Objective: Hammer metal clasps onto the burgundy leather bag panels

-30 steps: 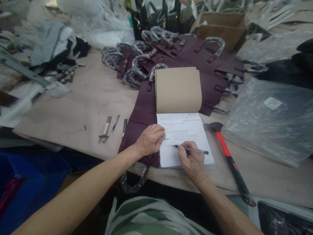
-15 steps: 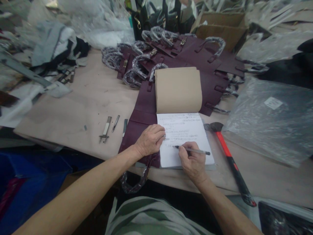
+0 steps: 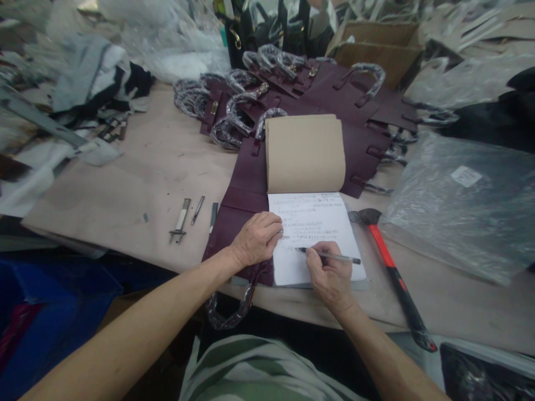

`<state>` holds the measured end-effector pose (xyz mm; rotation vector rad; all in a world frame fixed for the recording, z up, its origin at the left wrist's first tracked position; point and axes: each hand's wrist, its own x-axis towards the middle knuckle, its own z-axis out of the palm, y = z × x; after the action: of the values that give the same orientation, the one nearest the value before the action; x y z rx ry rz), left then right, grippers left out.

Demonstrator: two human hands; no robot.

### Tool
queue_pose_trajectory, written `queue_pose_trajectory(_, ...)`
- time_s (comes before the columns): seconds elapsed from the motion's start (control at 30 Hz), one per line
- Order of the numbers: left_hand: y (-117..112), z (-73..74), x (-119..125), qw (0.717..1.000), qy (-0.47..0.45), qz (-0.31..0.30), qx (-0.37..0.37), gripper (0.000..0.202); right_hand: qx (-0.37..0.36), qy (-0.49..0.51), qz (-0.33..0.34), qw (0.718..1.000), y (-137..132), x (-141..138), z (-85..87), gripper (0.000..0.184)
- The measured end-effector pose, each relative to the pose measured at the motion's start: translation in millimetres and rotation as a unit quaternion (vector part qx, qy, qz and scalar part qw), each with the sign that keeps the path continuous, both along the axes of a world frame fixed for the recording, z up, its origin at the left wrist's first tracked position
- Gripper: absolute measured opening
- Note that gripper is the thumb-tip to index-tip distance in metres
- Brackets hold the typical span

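A notepad lies open in front of me, its tan pages folded back and a white page of handwriting showing. My right hand is closed round a pen, the tip touching the white page. My left hand rests with curled fingers on the pad's left edge, pressing it down. The pad lies on dark purple leather bag panels with plastic-wrapped handles.
A red-handled hammer lies right of the pad. Small metal tools sit to the left on the brown board table. A clear plastic bag covers the right side; cloth and clutter fill the far left.
The pen tip and right hand shifted very slightly along the page. Left hand and everything else stay put.
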<state>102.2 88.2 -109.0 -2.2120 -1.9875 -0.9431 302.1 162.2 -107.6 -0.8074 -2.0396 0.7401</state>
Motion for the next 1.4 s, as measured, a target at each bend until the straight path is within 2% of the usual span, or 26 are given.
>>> queue_pose_trajectory(0.2, -0.3, 1.1, -0.1, 1.000, 0.002, 0.001, -0.008, 0.010, 0.015, -0.005, 0.004, 1.000, -0.8, -0.7, 3.6, 0.013)
queue_pose_trajectory(0.8, 0.2, 3.6, 0.7, 1.000, 0.006, 0.001, -0.007, 0.010, -0.029, -0.023, -0.009, 0.999, -0.4, -0.1, 1.6, 0.016)
queue_pose_trajectory(1.4, -0.1, 3.3, 0.3, 1.000, 0.008, 0.000, -0.009, 0.009, -0.033, -0.024, -0.010, 0.999, 0.3, -0.6, 1.6, 0.016)
